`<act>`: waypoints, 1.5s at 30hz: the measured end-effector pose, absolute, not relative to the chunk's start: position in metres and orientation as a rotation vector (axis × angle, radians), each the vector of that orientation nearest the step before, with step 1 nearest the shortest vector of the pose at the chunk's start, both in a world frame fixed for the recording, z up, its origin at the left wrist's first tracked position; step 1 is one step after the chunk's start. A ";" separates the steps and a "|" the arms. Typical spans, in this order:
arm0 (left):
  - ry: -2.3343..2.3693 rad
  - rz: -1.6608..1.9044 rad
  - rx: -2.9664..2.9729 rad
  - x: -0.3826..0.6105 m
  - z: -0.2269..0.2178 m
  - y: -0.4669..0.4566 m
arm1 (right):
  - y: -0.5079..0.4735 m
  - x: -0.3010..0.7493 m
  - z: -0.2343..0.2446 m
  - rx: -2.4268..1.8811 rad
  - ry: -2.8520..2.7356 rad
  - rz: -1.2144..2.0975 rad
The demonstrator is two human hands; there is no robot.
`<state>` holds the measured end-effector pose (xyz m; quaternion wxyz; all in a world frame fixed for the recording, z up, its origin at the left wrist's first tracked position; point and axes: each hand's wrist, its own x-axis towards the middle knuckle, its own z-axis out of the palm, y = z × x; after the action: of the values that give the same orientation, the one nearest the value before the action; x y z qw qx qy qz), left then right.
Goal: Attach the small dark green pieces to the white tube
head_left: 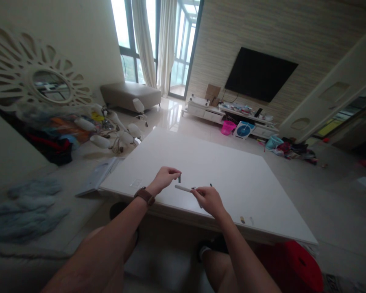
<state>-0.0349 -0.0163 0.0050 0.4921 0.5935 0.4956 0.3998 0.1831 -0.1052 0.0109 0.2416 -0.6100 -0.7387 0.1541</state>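
Note:
My left hand [164, 179], with a brown watch strap on the wrist, pinches a small green and dark piece [179, 178] above the white table [201, 156]. The piece is too small to name. In my right hand [210, 199] is a slim white stick [183, 188], its free end pointing left, just below the left fingertips. A tiny dark bit shows by the right fingertips. Both hands are closed, and the stick and the small piece look apart. Beyond my right hand lies a small black object [211, 185].
A clear plastic piece [136, 183] lies at the table's left. Near the front edge sits a small yellow and dark item [242, 219]. A red stool [293, 264] stands at lower right. Lamp arms with white shades [125, 136] lie beyond the left edge.

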 end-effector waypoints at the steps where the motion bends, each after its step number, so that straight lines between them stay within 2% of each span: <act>1: 1.211 0.970 1.437 -0.035 0.005 -0.017 | -0.105 0.184 0.012 -1.663 -1.996 0.409; 5: 1.223 0.968 1.443 -0.034 0.007 -0.019 | -0.103 0.188 0.013 -1.716 -1.896 0.418; 10: 1.189 0.958 1.423 -0.032 0.009 -0.021 | -0.105 0.183 0.013 -1.604 -2.134 0.455; 17: 1.182 0.962 1.434 -0.031 0.006 -0.021 | -0.102 0.192 0.013 -1.736 -1.889 0.422; 35: 1.185 0.993 1.369 -0.025 0.012 -0.026 | -0.108 0.173 0.008 -1.613 -2.256 0.524; 45: 1.114 1.003 1.273 -0.025 0.013 -0.028 | -0.103 0.187 0.014 -1.555 -1.832 0.449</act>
<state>-0.0248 -0.0278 0.0125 0.5542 0.5389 0.4714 0.4245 0.1869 -0.1030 0.0144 0.3415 -0.5978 -0.7044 0.1727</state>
